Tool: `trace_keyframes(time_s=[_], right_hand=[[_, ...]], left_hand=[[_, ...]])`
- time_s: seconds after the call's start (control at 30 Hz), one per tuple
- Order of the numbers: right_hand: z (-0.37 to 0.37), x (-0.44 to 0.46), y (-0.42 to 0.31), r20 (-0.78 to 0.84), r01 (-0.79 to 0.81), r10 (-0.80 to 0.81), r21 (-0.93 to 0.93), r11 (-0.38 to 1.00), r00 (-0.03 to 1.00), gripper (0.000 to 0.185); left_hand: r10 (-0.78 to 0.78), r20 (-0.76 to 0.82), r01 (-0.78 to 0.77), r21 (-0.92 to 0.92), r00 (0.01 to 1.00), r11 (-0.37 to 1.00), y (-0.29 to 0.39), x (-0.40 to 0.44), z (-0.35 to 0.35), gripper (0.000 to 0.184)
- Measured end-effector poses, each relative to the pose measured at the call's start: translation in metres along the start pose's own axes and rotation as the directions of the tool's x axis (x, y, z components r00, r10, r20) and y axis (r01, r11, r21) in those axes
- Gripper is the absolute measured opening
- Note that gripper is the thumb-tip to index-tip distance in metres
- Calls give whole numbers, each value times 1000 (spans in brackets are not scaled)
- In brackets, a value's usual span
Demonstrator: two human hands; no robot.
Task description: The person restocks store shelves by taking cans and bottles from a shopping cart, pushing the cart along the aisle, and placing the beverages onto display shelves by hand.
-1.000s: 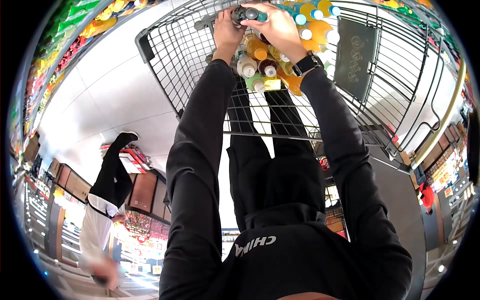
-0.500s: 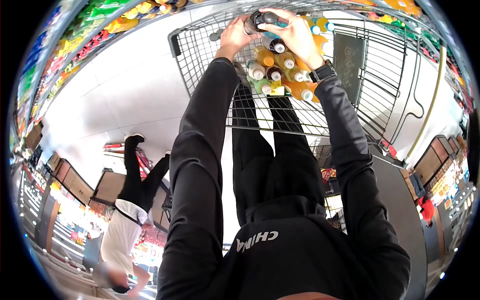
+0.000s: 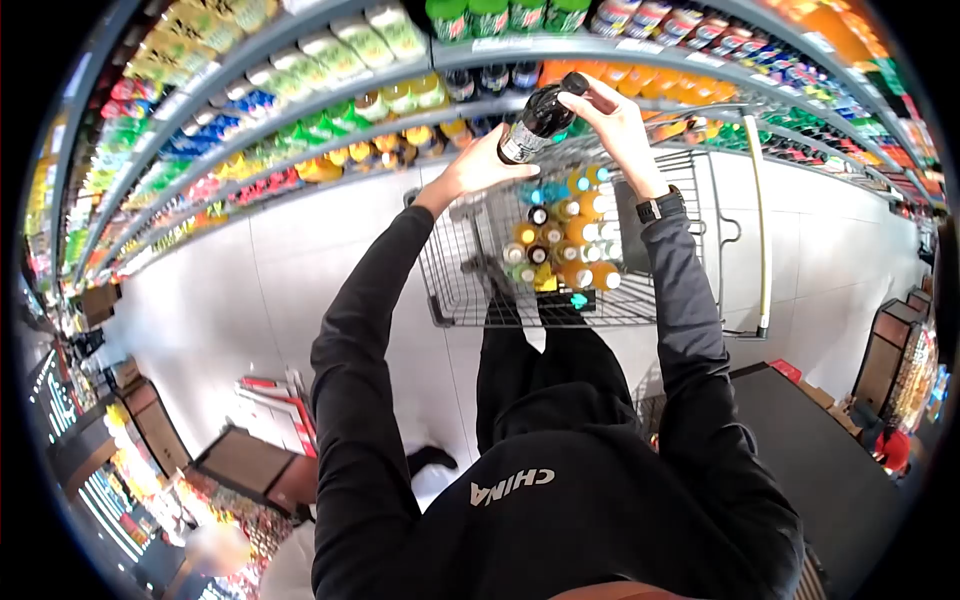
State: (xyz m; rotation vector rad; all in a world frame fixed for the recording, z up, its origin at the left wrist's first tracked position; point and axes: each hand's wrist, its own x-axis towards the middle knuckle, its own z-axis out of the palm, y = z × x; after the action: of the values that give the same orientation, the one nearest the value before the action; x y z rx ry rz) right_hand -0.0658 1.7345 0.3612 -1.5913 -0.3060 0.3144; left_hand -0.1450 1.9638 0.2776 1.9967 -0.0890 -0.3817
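Observation:
A dark bottle [image 3: 541, 118] with a black cap and a pale printed label is held tilted above the shopping cart, its cap end up and to the right. My left hand [image 3: 480, 170] grips the labelled base end, thumb stretched along below it. Around the cap end, the fingers of my right hand [image 3: 622, 132] are closed; a dark band circles that wrist. Beneath both hands, the wire shopping cart [image 3: 447, 262] carries several upright drink bottles [image 3: 577, 274], orange, yellow, blue and dark, mostly with white caps.
Shelves [image 3: 330, 85] of drinks curve across the far side, with green bottles [image 3: 488, 18] on an upper level. The cart's pale handle bar [image 3: 757, 220] is at right. A dark counter [image 3: 815, 450] stands behind on the right. At lower left, another person's shoe [image 3: 432, 459] shows.
Both hands have lifted the dark bottle up from over the cart, towards the shelves. My view has tilted up, showing more shelving. The other person has shifted closer behind me.

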Motion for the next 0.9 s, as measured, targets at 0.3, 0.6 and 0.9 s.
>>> trace_keyframes(time_s=[0.3,0.6,0.9], right_hand=[[-58,14,-189,-259,254,-222,97,962,940,47],[-89,-23,-379,-5,373,-383,239,897,924,42],[-100,-17,-471,-83,562,-719,-565,604,690,54]], left_hand=[[388,-31,-384,-234,921,893,240,-22,-39,42],[536,253,-377,-479,806,793,380,-33,-51,50],[496,-415,-647,-475,763,596,480,15,-51,34]])
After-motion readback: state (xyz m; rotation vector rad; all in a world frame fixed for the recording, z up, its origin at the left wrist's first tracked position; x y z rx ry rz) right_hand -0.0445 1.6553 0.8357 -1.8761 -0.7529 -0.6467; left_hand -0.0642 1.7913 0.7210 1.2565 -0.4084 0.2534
